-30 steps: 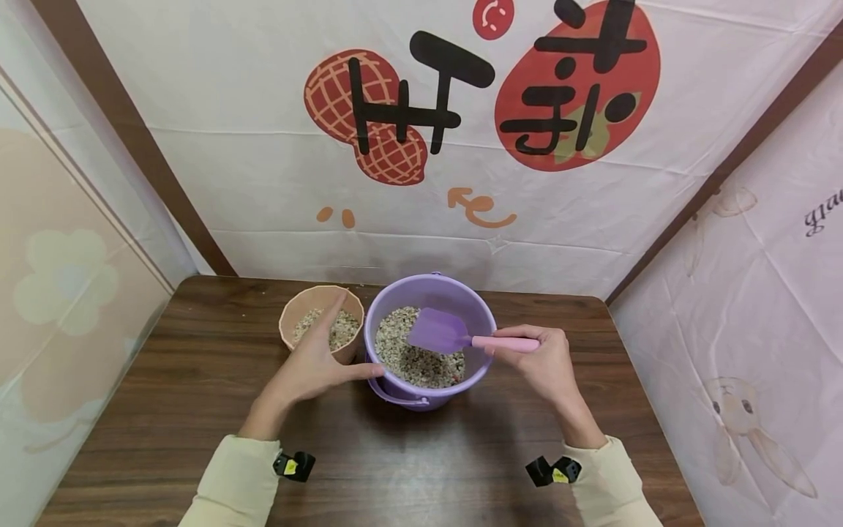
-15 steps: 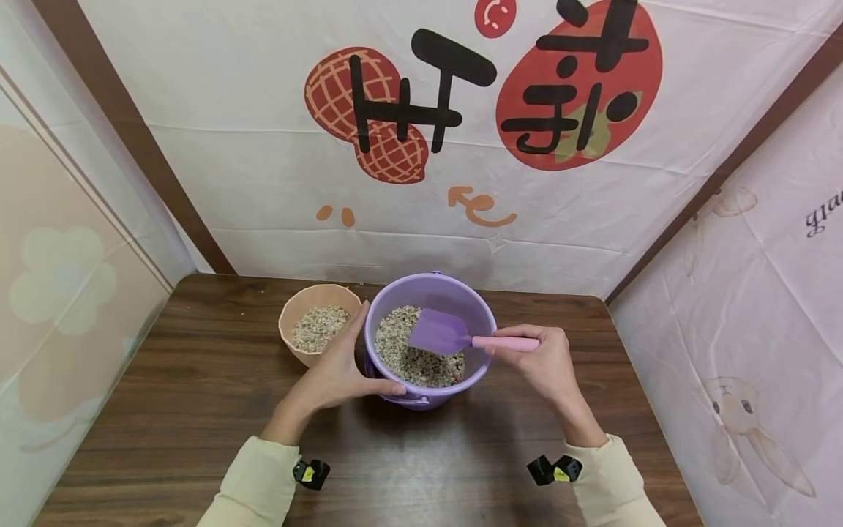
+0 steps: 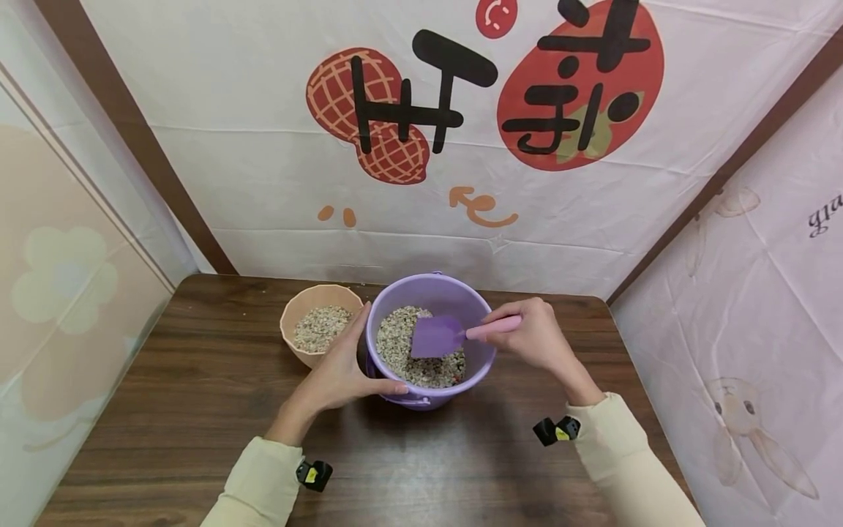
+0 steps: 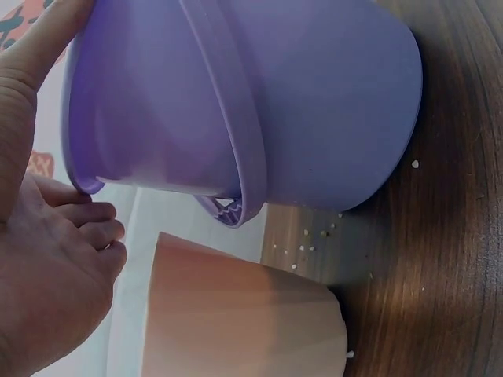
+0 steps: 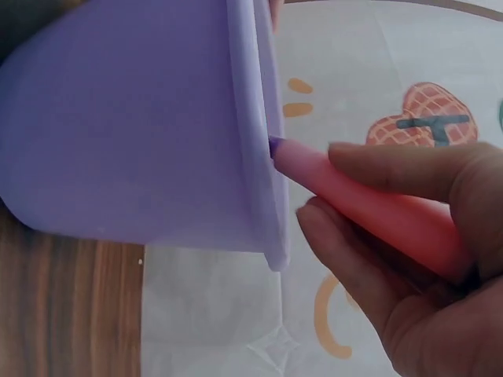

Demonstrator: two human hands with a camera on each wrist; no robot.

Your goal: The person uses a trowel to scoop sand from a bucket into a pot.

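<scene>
A lilac bucket (image 3: 474, 293) holds pale grainy gravel (image 3: 398, 337). My left hand (image 3: 339, 373) rests on its left side, thumb laid straight along the near rim and index finger at the rim farther back. In the left wrist view the other fingers lie bent beside the rim. My right hand (image 3: 535, 333) grips the pink handle (image 3: 494, 327) of a toy shovel between thumb and fingers. The shovel's purple blade (image 3: 437, 337) dips inside the bucket, its tip overlapping the gravel. From the right wrist view the blade is mostly hidden behind the bucket wall.
Left of the bucket stands a peach bowl (image 3: 290, 329) with similar gravel in it. The bucket's handle (image 4: 244, 126) hangs down at its side. Stray grains (image 4: 306, 243) lie on the brown wooden table (image 3: 197, 410). A printed white curtain (image 3: 276, 190) rises directly behind.
My left hand has moved right from over the bowl onto the bucket rim. My right hand has shifted up and slightly left, tilting the shovel blade lower into the bucket.
</scene>
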